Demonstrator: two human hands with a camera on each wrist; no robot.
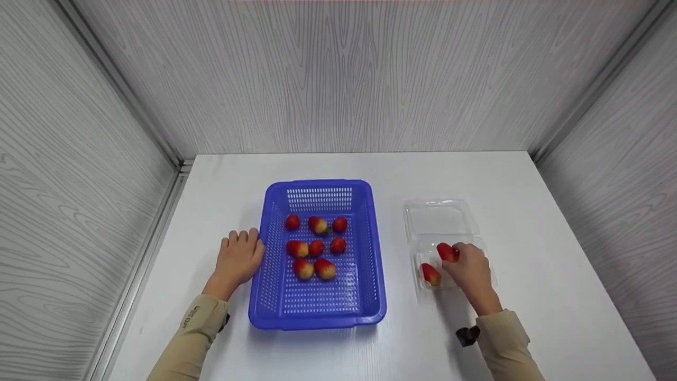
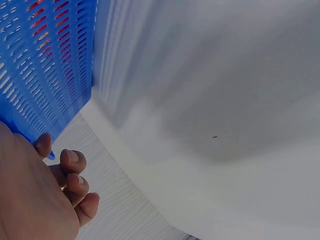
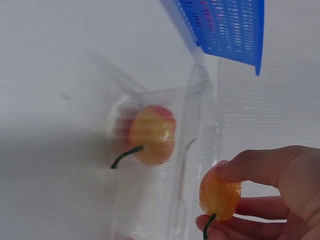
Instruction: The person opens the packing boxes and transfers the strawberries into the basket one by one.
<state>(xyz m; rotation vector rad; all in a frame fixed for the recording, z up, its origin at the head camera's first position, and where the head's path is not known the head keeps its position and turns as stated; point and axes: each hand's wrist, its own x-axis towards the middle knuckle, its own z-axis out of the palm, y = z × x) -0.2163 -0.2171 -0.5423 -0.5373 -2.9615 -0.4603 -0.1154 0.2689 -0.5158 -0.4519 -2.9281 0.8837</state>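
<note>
My left hand (image 1: 240, 259) holds the left rim of a blue plastic basket (image 1: 317, 321). In the left wrist view its fingers (image 2: 76, 184) are curled beside the basket's rim, and the thumb is hidden. Several red-and-yellow strawberries (image 1: 325, 269) lie loosely grouped on the basket's perforated floor. On the right, my right hand (image 1: 470, 267) pinches another strawberry (image 3: 219, 196), its green stem hanging down, between thumb and fingers above a clear plastic clamshell box (image 1: 418, 246). One strawberry (image 1: 430, 274) lies in the box's near half, its dark green stem visible in the right wrist view.
The clamshell's lid (image 1: 439, 218) lies opened flat on the far side. Both containers stand on a white table (image 1: 338, 354), the basket left of the box. Grey wood-grain panels (image 1: 338, 79) enclose the table at the back and both sides.
</note>
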